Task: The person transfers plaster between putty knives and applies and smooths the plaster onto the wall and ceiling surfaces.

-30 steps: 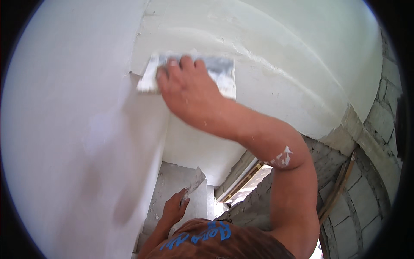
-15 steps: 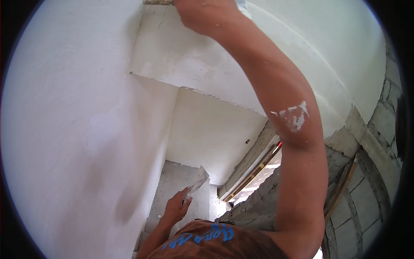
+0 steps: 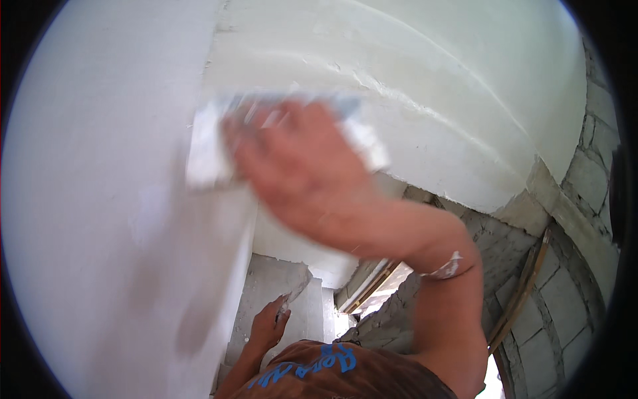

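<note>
My right hand (image 3: pixel 299 159), smeared by motion, is closed round a wide plastering trowel (image 3: pixel 207 156). White plaster coats the trowel's left end and shows again past the fingers on the right. It lies at or just off the freshly coated white beam face (image 3: pixel 425 149), near the corner with the left wall; contact cannot be made out. Lower down, my left hand (image 3: pixel 268 324) grips a putty knife (image 3: pixel 298 284) with its broad grey blade pointing up. A dab of white plaster sticks to my right arm by the elbow.
The smooth white wall (image 3: pixel 113 173) runs along the whole left side. At right stand bare grey block walls (image 3: pixel 565 299) with a wooden strip (image 3: pixel 525 292) leaning there. A bright opening (image 3: pixel 382 289) lies below the beam. Grey floor (image 3: pixel 252 292) shows beneath my left hand.
My right hand has come down and left from the top edge, bringing the trowel into view over the beam's lower part. My left hand with the putty knife stays nearly still.
</note>
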The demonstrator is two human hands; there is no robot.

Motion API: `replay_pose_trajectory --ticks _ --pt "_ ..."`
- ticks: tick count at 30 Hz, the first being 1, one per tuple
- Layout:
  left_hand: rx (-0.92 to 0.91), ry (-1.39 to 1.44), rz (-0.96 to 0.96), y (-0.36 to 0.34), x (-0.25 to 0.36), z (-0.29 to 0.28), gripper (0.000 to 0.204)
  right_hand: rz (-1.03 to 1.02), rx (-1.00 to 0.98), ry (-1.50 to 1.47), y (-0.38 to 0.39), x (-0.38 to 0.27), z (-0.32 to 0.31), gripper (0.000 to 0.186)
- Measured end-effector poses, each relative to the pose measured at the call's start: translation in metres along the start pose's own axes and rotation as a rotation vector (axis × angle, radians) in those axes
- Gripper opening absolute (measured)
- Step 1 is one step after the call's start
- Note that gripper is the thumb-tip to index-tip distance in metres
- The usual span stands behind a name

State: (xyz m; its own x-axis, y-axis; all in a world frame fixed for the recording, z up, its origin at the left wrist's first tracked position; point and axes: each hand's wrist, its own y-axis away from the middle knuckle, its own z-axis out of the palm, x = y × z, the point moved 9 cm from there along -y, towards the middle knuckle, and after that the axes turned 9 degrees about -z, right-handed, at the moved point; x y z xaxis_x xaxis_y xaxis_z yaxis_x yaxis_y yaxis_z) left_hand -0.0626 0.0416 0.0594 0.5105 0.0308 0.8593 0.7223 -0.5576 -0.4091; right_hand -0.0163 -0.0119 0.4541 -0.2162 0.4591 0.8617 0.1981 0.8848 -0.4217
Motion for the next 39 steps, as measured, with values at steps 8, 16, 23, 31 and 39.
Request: replay_pose_trajectory --ticks 8,16,23,31,39 --pt "-0.049 0.021 0.06 -0.017 0.01 -0.002 0.041 0.205 -0.278 0.365 0.035 0.118 0.003 0.029" --pt "-0.072 0.022 0.041 -0.017 -0.002 0.003 0.044 0.086 -0.448 -0.172 0.061 -0.015 -0.008 0.039" --pt "-0.147 1.095 -0.644 -0.019 -0.046 0.002 0.032 -0.108 -0.003 -0.831 0.082 -0.086 -0.025 0.042" --pt "-0.119 1.531 -0.359 0.022 -0.028 -0.044 0.032 0.156 -0.214 -1.029 0.216 -0.103 0.092 0.056" --pt "0.216 1.099 -0.213 0.046 0.066 -0.07 0.036 1.178 -0.578 -1.278 0.435 -0.157 0.204 0.048"
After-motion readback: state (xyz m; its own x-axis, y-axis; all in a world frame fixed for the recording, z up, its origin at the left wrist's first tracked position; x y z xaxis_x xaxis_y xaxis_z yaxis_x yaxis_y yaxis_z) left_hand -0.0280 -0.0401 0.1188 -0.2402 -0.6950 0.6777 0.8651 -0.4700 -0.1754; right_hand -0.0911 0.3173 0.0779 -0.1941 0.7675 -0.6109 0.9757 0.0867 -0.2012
